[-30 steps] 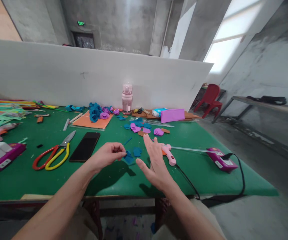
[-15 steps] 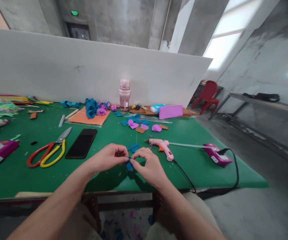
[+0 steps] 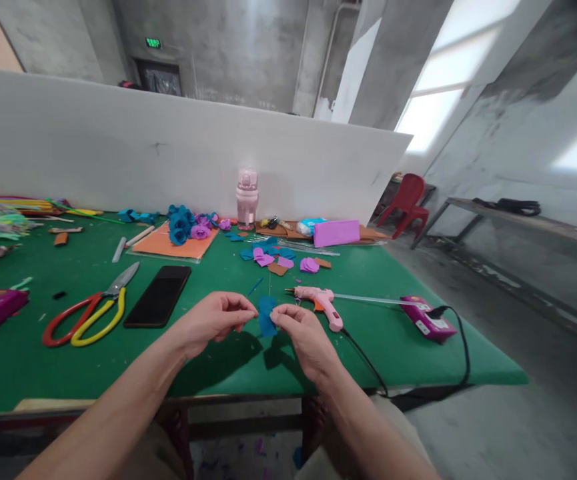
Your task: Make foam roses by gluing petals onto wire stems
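right hand (image 3: 305, 337) — pinching blue piece (image 3: 267, 326) | left hand (image 3: 213, 323) — just beside it, cannot tell if pinching | glue gun (image 3: 317, 297) nearby

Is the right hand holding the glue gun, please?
No, the right hand pinches a blue piece; the glue gun lies on the table.

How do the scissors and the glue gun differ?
Colour: the scissors have one red and one yellow handle, while the glue gun is mostly pink.
Wiring: a black cable runs from the glue gun's grip; the scissors have none.
Place: the scissors lie left of the phone; the glue gun lies near the right hand, which pinches a blue piece.
Shared: both lie on the green tabletop.
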Available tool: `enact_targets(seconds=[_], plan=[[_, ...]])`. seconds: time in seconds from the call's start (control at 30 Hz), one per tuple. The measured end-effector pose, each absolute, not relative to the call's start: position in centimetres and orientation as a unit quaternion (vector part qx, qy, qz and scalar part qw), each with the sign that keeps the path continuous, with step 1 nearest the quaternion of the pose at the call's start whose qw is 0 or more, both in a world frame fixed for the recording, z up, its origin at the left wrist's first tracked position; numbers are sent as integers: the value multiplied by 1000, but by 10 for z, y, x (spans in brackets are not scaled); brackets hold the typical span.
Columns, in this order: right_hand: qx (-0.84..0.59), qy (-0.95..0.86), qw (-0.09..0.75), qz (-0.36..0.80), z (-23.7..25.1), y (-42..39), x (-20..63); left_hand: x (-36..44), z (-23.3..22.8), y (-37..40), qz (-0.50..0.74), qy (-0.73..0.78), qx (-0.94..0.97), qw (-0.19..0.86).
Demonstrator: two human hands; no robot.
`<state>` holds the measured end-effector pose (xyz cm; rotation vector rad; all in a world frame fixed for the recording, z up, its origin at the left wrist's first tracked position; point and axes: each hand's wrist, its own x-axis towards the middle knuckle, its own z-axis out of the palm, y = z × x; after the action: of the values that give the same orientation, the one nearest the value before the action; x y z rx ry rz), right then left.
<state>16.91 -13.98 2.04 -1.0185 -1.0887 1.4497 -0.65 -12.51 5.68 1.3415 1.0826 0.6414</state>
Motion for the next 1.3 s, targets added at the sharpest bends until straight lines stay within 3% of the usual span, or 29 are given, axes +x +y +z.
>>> enact_targets(seconds=[1.3], plan=[[-455, -421, 549, 560, 16, -138, 168, 4, 51, -131, 265, 465, 586, 609]])
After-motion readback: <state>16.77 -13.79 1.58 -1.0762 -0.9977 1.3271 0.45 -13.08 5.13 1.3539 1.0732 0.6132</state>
